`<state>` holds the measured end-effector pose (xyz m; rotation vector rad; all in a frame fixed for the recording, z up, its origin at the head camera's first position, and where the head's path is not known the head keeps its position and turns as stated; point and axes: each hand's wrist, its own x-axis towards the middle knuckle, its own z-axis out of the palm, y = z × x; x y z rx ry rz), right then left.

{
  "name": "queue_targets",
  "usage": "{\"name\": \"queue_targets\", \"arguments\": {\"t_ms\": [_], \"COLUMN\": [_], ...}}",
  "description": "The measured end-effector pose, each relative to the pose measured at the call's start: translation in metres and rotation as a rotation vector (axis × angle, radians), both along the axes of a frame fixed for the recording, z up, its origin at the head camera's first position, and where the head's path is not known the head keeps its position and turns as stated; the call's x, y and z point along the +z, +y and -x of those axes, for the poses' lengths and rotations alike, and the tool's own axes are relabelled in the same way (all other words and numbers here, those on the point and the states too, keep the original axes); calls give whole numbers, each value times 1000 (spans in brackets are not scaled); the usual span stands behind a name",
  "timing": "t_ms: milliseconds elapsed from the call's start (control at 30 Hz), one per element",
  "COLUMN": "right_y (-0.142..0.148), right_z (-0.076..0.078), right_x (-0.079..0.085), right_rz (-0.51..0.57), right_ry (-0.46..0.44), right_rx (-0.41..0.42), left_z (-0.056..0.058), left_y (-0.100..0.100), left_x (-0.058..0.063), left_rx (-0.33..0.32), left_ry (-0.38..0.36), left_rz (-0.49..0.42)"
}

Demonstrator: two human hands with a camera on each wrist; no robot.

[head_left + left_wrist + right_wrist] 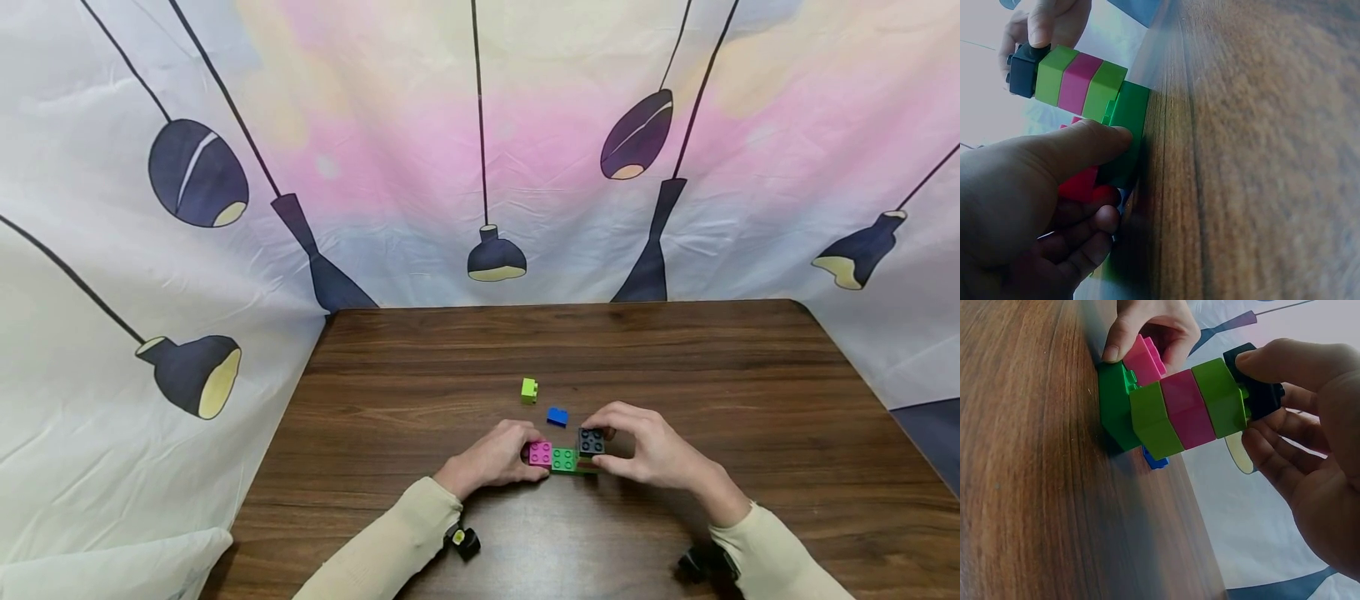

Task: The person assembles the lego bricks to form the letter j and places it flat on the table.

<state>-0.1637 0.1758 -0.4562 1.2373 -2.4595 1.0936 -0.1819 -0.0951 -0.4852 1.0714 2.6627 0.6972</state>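
Right hand (647, 444) pinches the black brick (592, 442) between thumb and fingers, over the right end of the green base brick (564, 460). Beneath the black brick, on that end of the green base brick, stands a short tower: a lower lime brick (1154, 422), a magenta brick (1190, 409) and an upper lime brick (1217, 397). The black brick sits slightly tilted at the tower's top, and studs of the upper lime brick show at one edge below it. On the left end of the green base brick sits a pink brick (540, 453); between it and the tower, the base's studs are bare. Left hand (495, 457) grips this left end, its thumb against the near side of the green base brick and fingers curled round the far side. The green base brick lies on the table (420, 358), near the person. Just beyond it lies a small blue brick (557, 417), and farther off, a little to its left, a loose lime brick (528, 391). Well beyond the green base brick hangs a cloth (375, 150) printed with dark lamps.
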Motion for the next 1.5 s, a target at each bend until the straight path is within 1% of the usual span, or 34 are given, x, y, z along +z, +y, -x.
{"name": "queue_targets", "arguments": {"t_ms": [167, 400, 500, 600, 733, 867, 1033, 1200, 1267, 1400, 1500], "right_y": [1, 3, 4, 4, 3, 1, -1, -1, -2, -3, -3], "right_z": [-1, -3, -4, -4, -3, -2, -1, 0, 1, 2, 3], "right_x": [0, 2, 1, 0, -2, -3, -4, -6, -5, -1, 3], "right_rz": [2, -7, 5, 26, 59, 70, 62, 63, 54, 27, 7], "right_ry": [4, -26, -22, 11, 74, 97, 59, 8, 0, -18, -50], "right_rx": [3, -6, -3, 9, 28, 39, 32, 55, 60, 58, 63], "left_z": [-1, -1, -2, -1, -1, 0, 0, -1, -2, 0, 1], "left_y": [0, 1, 1, 1, 1, 1, 1, 0, 0, 0, 1], "left_x": [1, 2, 2, 2, 2, 2, 2, 0, 0, -1, -1], "left_rx": [3, 4, 6, 2, -7, -10, -8, -1, -1, -7, -12], "left_ry": [-3, -3, -12, -12, 8, 18, 12, -15, -23, -10, 5], "left_rz": [2, 3, 3, 1, -4, -1, 1, 9, 9, 10, 16]}}
